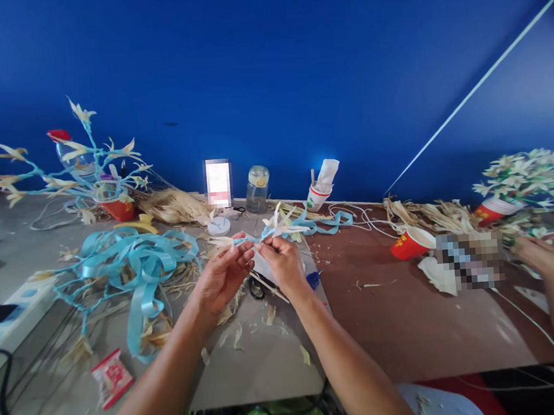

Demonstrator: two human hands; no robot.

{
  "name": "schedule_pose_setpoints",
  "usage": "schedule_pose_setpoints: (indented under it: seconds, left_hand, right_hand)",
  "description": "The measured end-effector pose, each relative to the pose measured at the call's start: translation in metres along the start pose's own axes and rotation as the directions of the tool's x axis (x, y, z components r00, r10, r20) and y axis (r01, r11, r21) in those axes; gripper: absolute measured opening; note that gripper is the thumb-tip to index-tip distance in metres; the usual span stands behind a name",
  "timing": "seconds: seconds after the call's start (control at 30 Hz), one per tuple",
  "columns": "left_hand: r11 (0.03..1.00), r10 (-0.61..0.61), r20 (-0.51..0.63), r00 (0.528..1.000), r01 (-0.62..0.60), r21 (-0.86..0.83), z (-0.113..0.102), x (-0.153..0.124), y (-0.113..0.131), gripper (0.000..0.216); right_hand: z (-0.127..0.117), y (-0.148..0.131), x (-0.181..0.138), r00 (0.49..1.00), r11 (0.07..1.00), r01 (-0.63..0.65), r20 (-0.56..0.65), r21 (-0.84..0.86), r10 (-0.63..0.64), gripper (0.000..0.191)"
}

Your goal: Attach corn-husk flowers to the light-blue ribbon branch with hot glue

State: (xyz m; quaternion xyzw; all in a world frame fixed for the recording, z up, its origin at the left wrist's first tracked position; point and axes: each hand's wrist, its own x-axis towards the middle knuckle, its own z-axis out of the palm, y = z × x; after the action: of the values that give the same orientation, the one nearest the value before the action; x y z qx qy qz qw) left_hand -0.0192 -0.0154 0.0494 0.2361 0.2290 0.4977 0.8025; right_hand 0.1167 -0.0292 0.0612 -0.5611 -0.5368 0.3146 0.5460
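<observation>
Both hands meet over the middle of the table around a husk flower stem [244,239] wrapped in light blue ribbon. My left hand [227,271], palm partly turned up, pinches the stem between thumb and fingers. Close beside it, my right hand [281,264] is closed on the same stem, fingertips pointing forward. Pale pointed petals [282,221] show beyond the right fingers. A blue ribbon strip [323,222] trails off to the right behind that hand. Left of my hands lies a loose heap of blue ribbon [141,267].
A branched flower arrangement in a red cup [118,209] stands back left. Behind my hands are a glass jar [257,190] and a paper cup [318,196]. A red cup [410,242] lies tipped at right, near another person's hands [548,255]. A power strip [19,323] sits left.
</observation>
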Motion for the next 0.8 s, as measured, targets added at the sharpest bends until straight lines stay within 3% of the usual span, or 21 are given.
schedule_pose_setpoints:
  seconds: [0.13,0.27,0.33,0.67,0.8]
  left_hand:
    - [0.984,0.04,0.008,0.999,-0.041,0.171,-0.001,0.001,-0.009,0.026]
    - [0.897,0.249,-0.082,0.965,-0.198,0.396,-0.005,0.006,-0.017,0.023]
    - [0.854,0.295,-0.085,0.952,-0.223,0.471,-0.005,0.007,-0.019,0.025]
    - [0.946,0.284,-0.141,0.948,-0.252,0.204,0.002,0.008,-0.016,0.023]
    - [0.952,0.284,-0.185,0.941,-0.253,0.174,-0.001,0.009,-0.013,0.02]
  right_hand:
    - [0.0,0.004,0.001,1.0,0.997,-0.023,-0.001,0.068,0.023,0.021]
    - [0.0,0.003,0.001,1.0,1.0,0.018,-0.016,0.0,-0.018,0.021]
    - [0.0,0.001,0.001,0.999,0.999,0.03,-0.019,-0.036,-0.031,0.021]
    - [0.006,-0.002,-0.002,0.995,0.999,0.021,0.095,-0.029,-0.018,0.022]
    - [0.008,-0.003,-0.001,0.993,1.0,-0.016,0.121,-0.022,0.018,0.022]
